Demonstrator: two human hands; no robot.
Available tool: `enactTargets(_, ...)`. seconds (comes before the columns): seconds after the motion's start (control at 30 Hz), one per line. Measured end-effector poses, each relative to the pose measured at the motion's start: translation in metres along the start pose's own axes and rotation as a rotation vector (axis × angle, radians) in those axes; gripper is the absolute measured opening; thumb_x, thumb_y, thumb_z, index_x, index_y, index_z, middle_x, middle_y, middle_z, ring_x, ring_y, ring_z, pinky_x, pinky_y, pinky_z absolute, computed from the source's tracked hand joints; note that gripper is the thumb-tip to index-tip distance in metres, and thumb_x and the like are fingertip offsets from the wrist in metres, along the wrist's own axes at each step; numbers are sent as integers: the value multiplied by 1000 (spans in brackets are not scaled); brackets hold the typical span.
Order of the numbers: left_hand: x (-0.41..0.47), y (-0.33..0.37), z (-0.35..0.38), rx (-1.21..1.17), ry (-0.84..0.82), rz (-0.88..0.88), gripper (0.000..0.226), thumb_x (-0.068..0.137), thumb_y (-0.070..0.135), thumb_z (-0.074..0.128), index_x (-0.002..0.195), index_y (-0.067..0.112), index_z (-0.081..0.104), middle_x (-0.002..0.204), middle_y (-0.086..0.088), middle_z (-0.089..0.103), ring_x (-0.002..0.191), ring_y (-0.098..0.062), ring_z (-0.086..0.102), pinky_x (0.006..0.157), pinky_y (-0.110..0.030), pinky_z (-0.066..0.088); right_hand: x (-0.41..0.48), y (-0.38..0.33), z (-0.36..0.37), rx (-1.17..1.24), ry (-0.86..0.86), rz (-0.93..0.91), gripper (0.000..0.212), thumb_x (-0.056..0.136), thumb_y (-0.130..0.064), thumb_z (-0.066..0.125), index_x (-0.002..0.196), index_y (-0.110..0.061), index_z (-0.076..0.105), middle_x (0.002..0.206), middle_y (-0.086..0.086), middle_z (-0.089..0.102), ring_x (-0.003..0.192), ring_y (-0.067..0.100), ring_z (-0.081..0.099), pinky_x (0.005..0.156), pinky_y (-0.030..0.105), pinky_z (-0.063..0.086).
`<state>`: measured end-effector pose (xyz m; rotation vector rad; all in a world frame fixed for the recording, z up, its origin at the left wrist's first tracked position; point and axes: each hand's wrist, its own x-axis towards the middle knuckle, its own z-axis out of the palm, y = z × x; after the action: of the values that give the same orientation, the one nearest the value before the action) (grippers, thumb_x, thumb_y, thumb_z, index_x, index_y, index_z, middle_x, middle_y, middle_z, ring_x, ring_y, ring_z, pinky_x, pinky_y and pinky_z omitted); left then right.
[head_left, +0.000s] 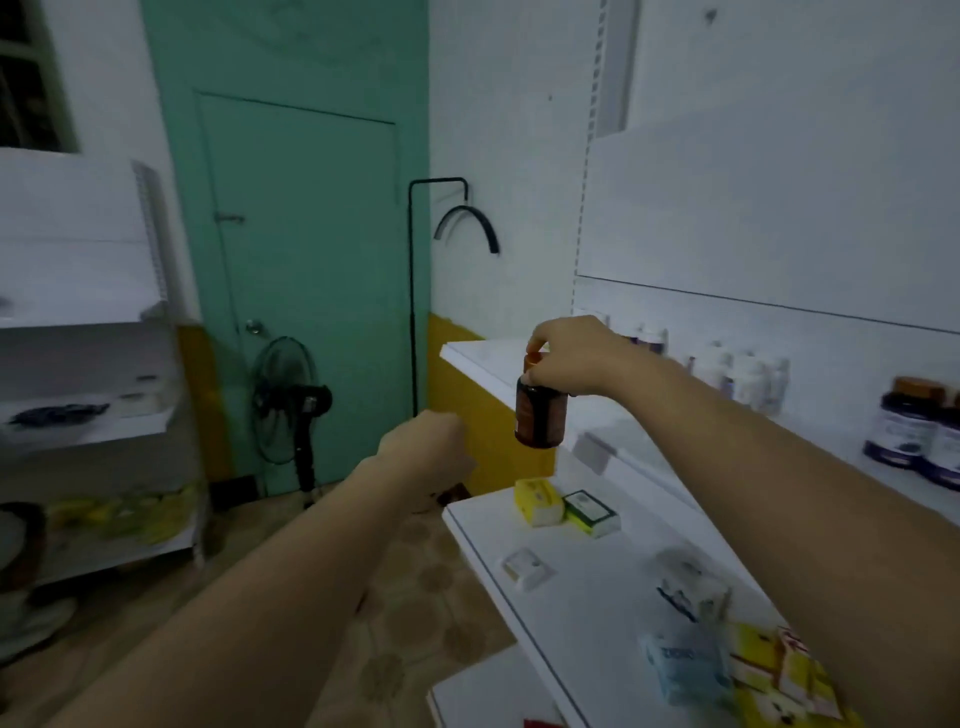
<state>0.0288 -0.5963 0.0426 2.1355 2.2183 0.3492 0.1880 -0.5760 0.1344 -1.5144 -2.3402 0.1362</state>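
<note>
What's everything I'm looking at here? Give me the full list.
brown bottle: 1, brown with orange cap, in the air by the upper shelf's end
yellow box: 1, yellow, far end of lower shelf
green-and-white box: 1, beside the yellow box
small white box: 1, lower shelf
blue-and-white box: 1, lower shelf
blue packet: 1, light blue, near end
yellow packets: several, blurred
dark bottles: 2, dark blue, upper shelf
white bottles: several, upper shelf's back
fan: 1, black, floor
door: 1, green
right hand: pinches the bottle's cap from above
left hand: fingers curled; contents hidden
</note>
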Motion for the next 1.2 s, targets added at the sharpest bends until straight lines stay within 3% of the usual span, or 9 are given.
enactTargets(0.13, 23, -53, 7, 13, -10, -73, 33, 91, 25, 51, 62, 17, 38, 67, 1, 43, 68, -20, 48, 59, -30, 37, 51, -41, 28, -1, -28, -107, 36, 88, -21, 59, 115, 2, 63, 115, 20, 62, 101, 30, 61, 83, 42, 54)
enactTargets(0.3, 82, -108, 23, 19, -64, -164, 25, 92, 27, 51, 73, 12, 44, 70, -1, 44, 69, -21, 47, 61, -29, 38, 132, -62, 72, -2, -82, -183, 39, 86, -23, 61, 115, 2, 63, 116, 21, 62, 103, 32, 61, 84, 49, 53)
enactTargets(0.43, 142, -145, 35, 14, -69, -203, 23, 92, 30, 52, 90, 8, 53, 78, -4, 50, 77, -24, 53, 64, -30, 42, 204, -65, 101, -52, -100, -245, 35, 86, -24, 60, 112, -1, 64, 112, 17, 64, 102, 29, 61, 85, 43, 54)
enactTargets(0.57, 201, -172, 41, -3, -84, -235, 24, 92, 30, 52, 93, 6, 54, 78, -4, 51, 78, -25, 54, 64, -30, 42, 279, -69, 114, -80, -128, -285, 34, 87, -29, 60, 111, -5, 64, 110, 12, 64, 100, 26, 60, 82, 36, 54)
enactTargets(0.87, 329, -252, 48, 4, -100, -256, 26, 92, 30, 50, 104, 7, 56, 98, -9, 57, 92, -29, 59, 72, -34, 48, 440, -90, 174, -38, -153, -255, 36, 87, -18, 56, 118, 0, 60, 120, 16, 61, 109, 29, 60, 89, 47, 52)
enactTargets(0.93, 360, -275, 51, 14, -103, -243, 26, 92, 28, 51, 106, 7, 55, 100, -9, 57, 92, -29, 58, 72, -34, 47, 477, -96, 193, -26, -165, -240, 33, 87, -17, 56, 114, 0, 61, 118, 15, 62, 95, 27, 63, 74, 39, 55)
enactTargets(1.0, 392, -300, 55, 19, -92, -230, 26, 91, 28, 52, 104, 6, 57, 98, -10, 59, 91, -29, 59, 73, -36, 49, 512, -103, 211, -37, -166, -222, 30, 86, -17, 56, 110, -1, 62, 115, 15, 63, 76, 19, 51, 58, 32, 47)
enactTargets(1.1, 442, -338, 56, 12, -85, -187, 25, 91, 31, 52, 98, 7, 55, 97, -11, 60, 89, -29, 60, 74, -36, 50, 568, -115, 233, -20, -153, -171, 32, 86, -16, 56, 114, -1, 61, 115, 13, 62, 75, 16, 43, 70, 42, 55)
enactTargets(1.2, 491, -369, 58, 15, -120, -136, 22, 93, 32, 52, 91, 10, 48, 91, -8, 53, 80, -25, 51, 70, -32, 43, 616, -123, 250, 18, -184, -122, 19, 86, -15, 56, 100, -3, 62, 86, 7, 59, 64, 13, 42, 48, 26, 39)
